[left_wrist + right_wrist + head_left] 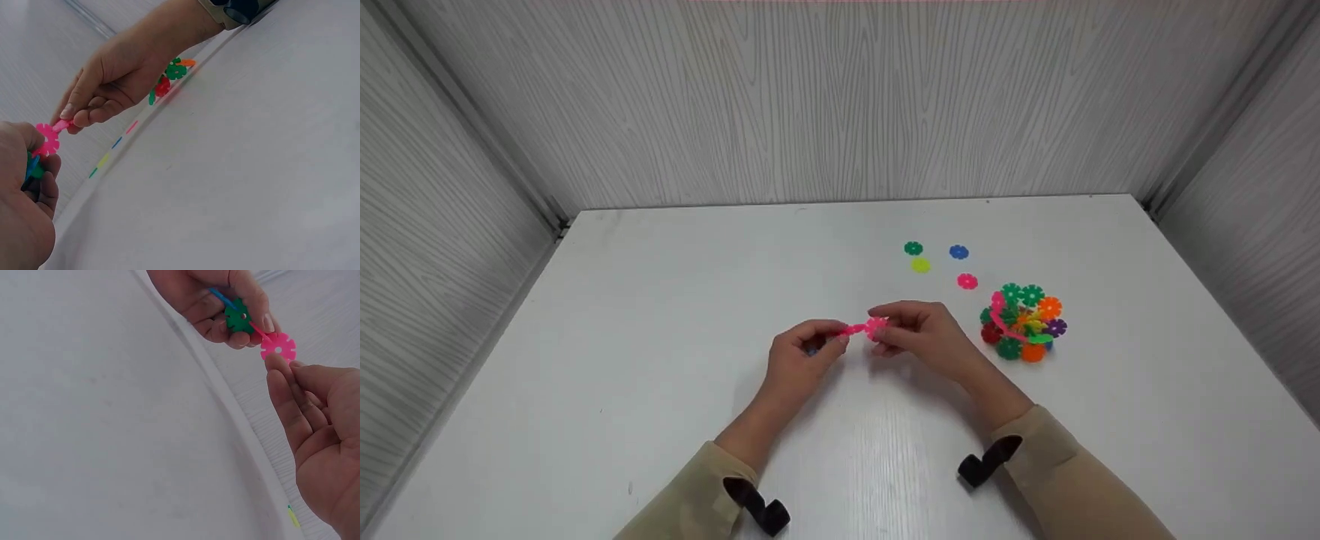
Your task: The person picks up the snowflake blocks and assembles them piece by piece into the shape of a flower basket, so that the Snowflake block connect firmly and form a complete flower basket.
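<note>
Above the middle of the tabletop (645, 315): left hand (802, 352) and right hand (926, 334) close together, fingertips nearly meeting over one small piece of work.
Left hand: grasping; thumb and fingers pinch the inner pink disc (49, 139), with a green disc (238, 319) and a blue disc (223, 298) by the curled fingers.
Right hand: grasping; thumb and fingertips pinch the end pink disc (278, 340) near its rim.
Pink joint: the two discs meet at an angle; whether the slots are fully seated cannot be told.
Done: a rounded cluster (1022, 322) of many joined discs stands on the tabletop to the right of the right hand; the held discs appear to form a short row.
Left over: a loose green disc (913, 248), yellow disc (920, 265), loose blue disc (959, 252) and loose pink disc (967, 281) lie flat and apart beyond the hands, judged unused.
Progress: judged well advanced; the held row stands apart from the cluster.
Disc material: apparently thin, stiff plastic, evenly coloured.
Disc shape: round, flower-like, notched at the rim, with a small central hole.
Cluster form: open, discs crossing at several angles.
Surroundings: smooth white tabletop, faint sheen; grey wood-grain panel (810, 105) behind.
</note>
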The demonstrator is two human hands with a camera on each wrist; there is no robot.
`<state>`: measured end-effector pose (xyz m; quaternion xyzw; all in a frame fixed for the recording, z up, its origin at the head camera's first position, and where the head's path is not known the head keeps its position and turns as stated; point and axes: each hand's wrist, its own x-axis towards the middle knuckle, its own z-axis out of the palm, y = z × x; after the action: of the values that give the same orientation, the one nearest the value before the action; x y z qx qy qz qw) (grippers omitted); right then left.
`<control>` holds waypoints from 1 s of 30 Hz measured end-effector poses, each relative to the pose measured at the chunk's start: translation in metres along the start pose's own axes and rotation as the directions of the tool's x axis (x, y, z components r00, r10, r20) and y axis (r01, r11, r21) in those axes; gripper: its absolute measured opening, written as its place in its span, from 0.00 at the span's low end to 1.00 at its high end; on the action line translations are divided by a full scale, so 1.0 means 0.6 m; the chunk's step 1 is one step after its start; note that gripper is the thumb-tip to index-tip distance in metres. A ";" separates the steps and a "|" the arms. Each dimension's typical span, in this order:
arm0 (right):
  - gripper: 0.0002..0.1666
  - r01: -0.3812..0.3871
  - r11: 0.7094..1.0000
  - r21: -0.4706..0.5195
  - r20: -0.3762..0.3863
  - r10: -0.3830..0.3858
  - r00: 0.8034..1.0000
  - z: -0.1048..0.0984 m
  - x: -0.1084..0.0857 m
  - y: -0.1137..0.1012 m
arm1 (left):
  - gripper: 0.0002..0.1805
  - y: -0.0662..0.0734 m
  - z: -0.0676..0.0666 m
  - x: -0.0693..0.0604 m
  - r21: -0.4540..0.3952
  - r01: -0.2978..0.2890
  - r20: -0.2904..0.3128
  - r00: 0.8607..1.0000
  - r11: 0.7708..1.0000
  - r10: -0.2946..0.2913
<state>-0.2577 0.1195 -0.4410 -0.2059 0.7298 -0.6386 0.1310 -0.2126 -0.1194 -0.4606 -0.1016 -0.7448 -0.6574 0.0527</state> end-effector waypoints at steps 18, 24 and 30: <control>0.23 -0.027 0.999 -0.042 0.030 0.028 0.999 -0.002 -0.001 0.000 | 0.08 0.007 0.002 -0.002 0.010 0.014 0.018 1.000 1.000 -0.014; 0.19 0.004 1.000 -0.014 0.016 -0.004 1.000 -0.001 -0.002 0.002 | 0.07 0.004 0.003 -0.002 0.019 -0.008 0.036 0.999 1.000 0.007; 0.18 0.019 1.000 0.015 0.027 -0.019 0.999 0.001 -0.002 0.001 | 0.07 0.008 0.003 -0.002 0.004 -0.013 0.044 0.999 1.000 0.012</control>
<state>-0.2565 0.1197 -0.4415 -0.2206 0.7214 -0.6422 0.1362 -0.2102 -0.1174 -0.4564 -0.1207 -0.7466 -0.6529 0.0405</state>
